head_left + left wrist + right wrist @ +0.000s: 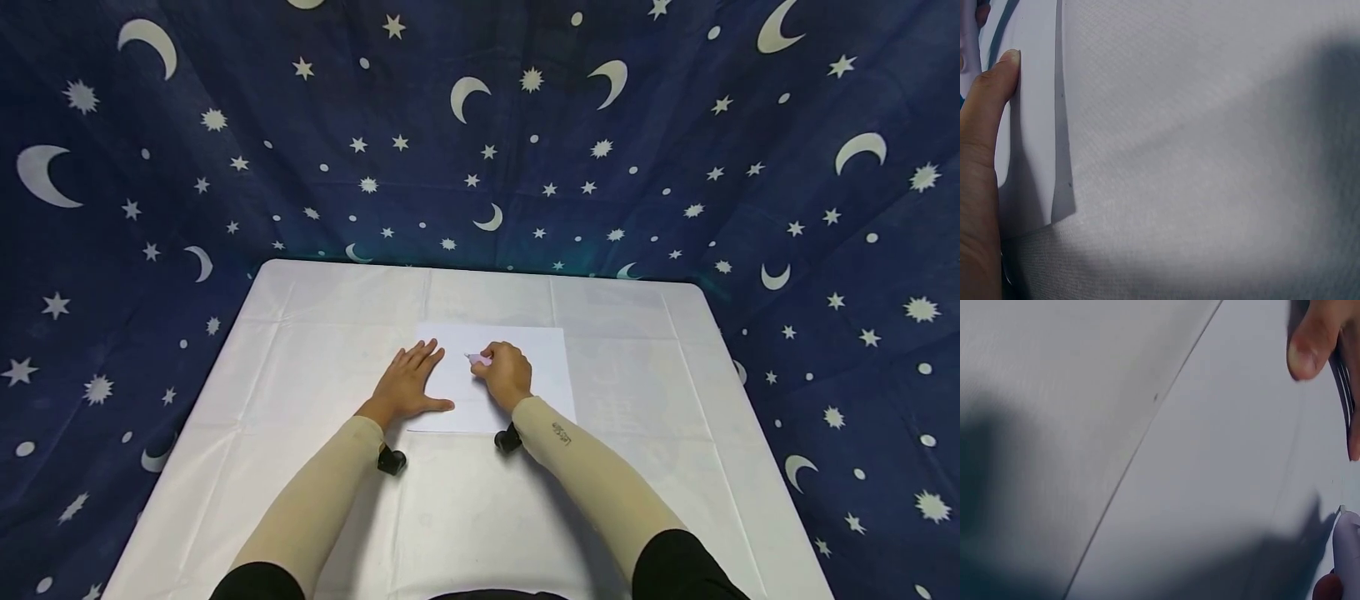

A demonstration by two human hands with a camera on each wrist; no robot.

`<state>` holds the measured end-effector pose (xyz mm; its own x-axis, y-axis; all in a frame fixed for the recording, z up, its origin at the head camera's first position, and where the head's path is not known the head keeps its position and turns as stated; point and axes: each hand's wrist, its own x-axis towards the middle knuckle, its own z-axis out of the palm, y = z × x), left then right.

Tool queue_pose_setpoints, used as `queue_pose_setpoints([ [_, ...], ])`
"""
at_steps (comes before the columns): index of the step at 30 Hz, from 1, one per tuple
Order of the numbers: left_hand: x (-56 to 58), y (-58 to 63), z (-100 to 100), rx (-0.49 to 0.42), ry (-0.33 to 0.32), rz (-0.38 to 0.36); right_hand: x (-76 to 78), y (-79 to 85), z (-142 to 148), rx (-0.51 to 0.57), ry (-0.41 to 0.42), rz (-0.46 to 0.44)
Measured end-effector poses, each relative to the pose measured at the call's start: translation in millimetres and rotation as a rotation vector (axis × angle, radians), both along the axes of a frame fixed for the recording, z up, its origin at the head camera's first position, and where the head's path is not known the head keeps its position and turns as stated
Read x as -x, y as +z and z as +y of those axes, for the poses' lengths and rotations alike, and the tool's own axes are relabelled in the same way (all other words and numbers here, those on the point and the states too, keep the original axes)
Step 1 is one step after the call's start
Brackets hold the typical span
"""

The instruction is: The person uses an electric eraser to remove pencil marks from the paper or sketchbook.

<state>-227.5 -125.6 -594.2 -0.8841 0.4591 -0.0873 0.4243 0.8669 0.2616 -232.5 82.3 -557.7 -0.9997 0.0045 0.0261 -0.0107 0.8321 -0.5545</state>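
A white sheet of paper (546,354) lies on the white-covered table. My left hand (405,388) rests across its left edge with the fingers spread; in the left wrist view the thumb (994,94) lies on the sheet near its edge. My right hand (507,375) grips a small lilac cutter (478,359) above the middle of the paper, its narrow tip pointing left toward the left hand. In the right wrist view the cutter (1349,550) shows a short metal tip close to the paper. The right fingers hide most of its body.
The table (315,367) has a white cloth with fold creases. Behind and on both sides hangs a dark blue curtain (420,100) with moons and stars. A small black wrist camera (392,460) sits under the left wrist, another (507,439) under the right.
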Motion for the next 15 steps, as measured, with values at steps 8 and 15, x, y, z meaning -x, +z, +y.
queue_pose_setpoints([
  [8,-0.1,-1.9,2.3,0.003,-0.002,-0.003,-2.2,1.3,-6.0,0.002,0.013,-0.012],
  [15,-0.5,-0.7,1.0,0.008,0.003,-0.002,-3.5,3.2,2.2,0.001,-0.012,-0.021],
])
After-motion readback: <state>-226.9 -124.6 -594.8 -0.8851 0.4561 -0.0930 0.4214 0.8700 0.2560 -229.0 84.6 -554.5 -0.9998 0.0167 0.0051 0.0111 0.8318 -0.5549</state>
